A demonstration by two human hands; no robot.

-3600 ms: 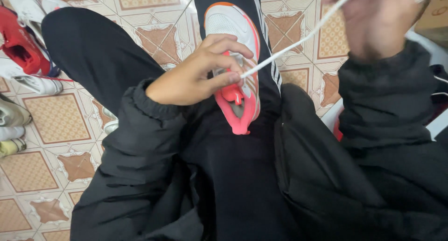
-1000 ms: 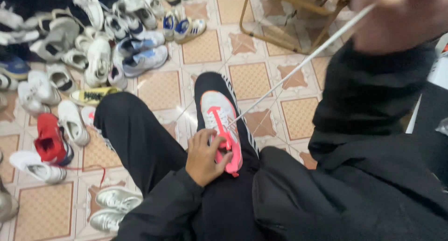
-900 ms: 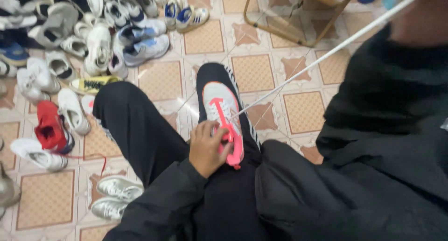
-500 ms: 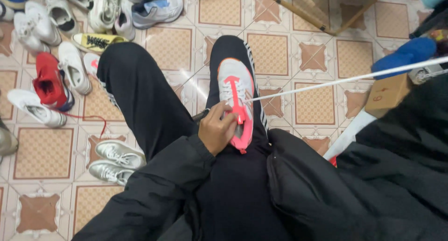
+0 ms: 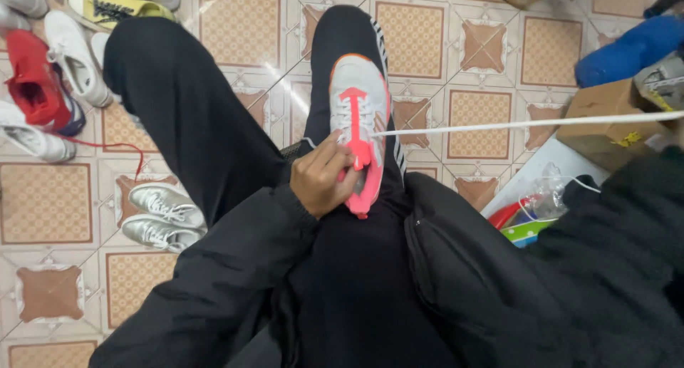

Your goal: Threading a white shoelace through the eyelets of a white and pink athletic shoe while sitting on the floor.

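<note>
Since half a second ago, the lace is stretching nearly level instead of rising, and your view is sitting closer over the shoe. You are resting that grey and pink shoe on your right thigh, your left hand curling around its side to brace it against the pull. Your right hand is reaching out of sight at the right edge, keeping the lace taut.

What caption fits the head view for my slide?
Left hand steadies a grey-and-pink sneaker on the lap while a white lace stretches taut to the right.
</note>
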